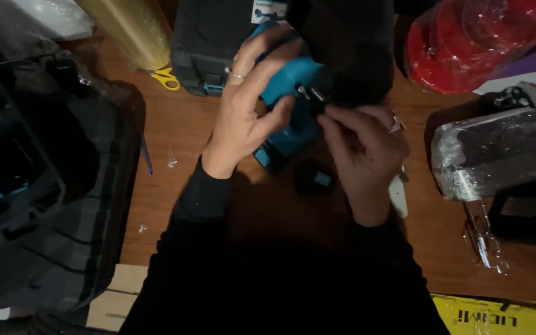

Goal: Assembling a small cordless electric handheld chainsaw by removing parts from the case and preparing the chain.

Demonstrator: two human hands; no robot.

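My left hand (249, 105) grips a blue and black power tool (293, 87) above the wooden table (181, 142), fingers wrapped over its blue body. Two small metal prongs stick out of the tool near my fingertips. My right hand (364, 152) pinches at the tool's dark part just below those prongs. Something white (398, 195) pokes out under my right wrist. A small black piece with a blue square (316, 178) lies on the table beneath both hands. Black sleeves cover both arms.
An open black tool case (44, 186) fills the left side. A closed black case (212, 49) stands behind the hands, with yellow-handled scissors (165, 79) and a yellowish roll (131, 28) beside it. Wrapped red items (473, 43), a plastic-wrapped dark object (497, 155) and metal whisk attachments (482, 239) lie right.
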